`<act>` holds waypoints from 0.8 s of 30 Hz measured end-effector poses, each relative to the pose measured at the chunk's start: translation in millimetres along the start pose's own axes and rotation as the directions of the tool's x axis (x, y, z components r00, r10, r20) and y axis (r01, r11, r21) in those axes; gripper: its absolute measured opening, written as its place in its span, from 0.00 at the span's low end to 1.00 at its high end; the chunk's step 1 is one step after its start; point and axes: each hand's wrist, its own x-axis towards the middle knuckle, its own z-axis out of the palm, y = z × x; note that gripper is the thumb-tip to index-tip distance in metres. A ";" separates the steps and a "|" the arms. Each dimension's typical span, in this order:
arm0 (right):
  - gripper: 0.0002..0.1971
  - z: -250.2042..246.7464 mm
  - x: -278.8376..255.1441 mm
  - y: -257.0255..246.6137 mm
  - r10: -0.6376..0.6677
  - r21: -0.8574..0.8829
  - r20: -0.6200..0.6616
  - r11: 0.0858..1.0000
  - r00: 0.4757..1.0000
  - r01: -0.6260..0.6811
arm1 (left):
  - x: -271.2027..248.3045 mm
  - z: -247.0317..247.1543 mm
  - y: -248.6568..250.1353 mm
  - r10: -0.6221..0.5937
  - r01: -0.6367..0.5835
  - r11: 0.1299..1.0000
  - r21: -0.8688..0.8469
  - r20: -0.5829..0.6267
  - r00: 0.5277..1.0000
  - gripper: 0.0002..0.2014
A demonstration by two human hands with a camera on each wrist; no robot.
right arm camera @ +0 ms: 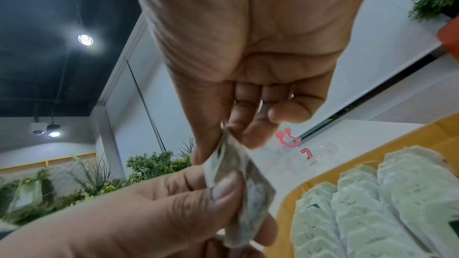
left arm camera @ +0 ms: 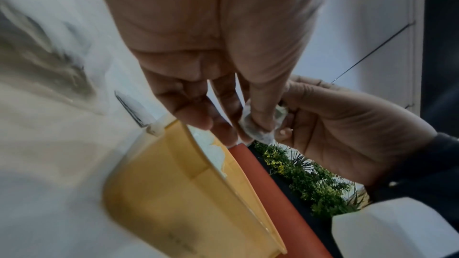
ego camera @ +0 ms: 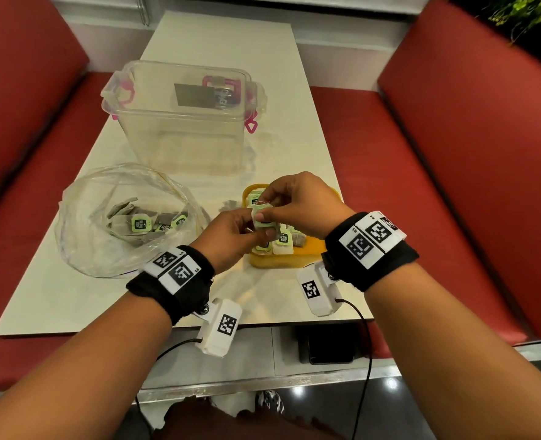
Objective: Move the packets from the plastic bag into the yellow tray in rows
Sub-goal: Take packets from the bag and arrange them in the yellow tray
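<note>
Paper-thin, soft white tea packet [ego camera: 261, 217] with green tag, pinched by fingers of both left hand [ego camera: 231, 238] and right hand [ego camera: 297, 201] just above the yellow plastic tray [ego camera: 281, 262], looks light, crushable; best gripped at flat edges.

tray [ego camera: 281, 260] part hidden by hands, packet print blurred

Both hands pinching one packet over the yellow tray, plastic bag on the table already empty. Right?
Not quite: the plastic bag is not empty. The head view shows several packets inside it. The rest holds: left hand and right hand pinch one packet over the yellow tray.
</note>
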 end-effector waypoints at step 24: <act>0.09 -21.9 5.3 39.8 0.180 -0.318 -0.048 0.930 0.982 -0.186 | 12.1 -5.3 -15.1 0.036 0.070 0.916 0.394 -0.257 0.966 0.24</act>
